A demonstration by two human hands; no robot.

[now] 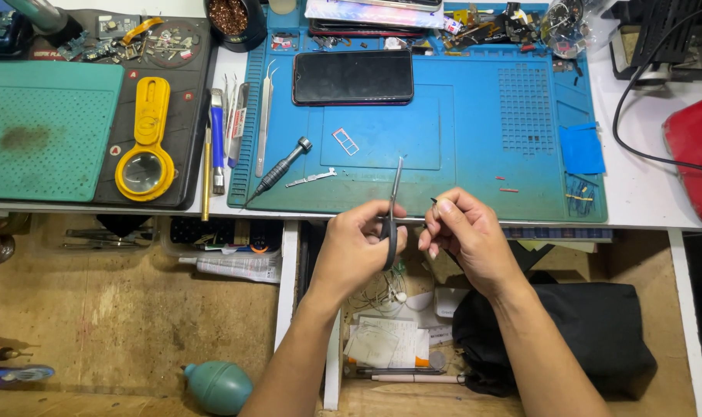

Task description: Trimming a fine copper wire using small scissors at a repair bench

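Worktop (644,193): white, carrying a blue repair mat (474,139) with a dark phone (353,76) lying face up.
Left hand (356,245): its grip is closed around dark tweezers (392,202), held at the mat's near edge.
Tweezers' long axis: near upright, tips pointing away toward the phone.
Right hand (463,232): just beside the tweezers, fingertips pinched on a tiny dark part (434,201), too small to identify.
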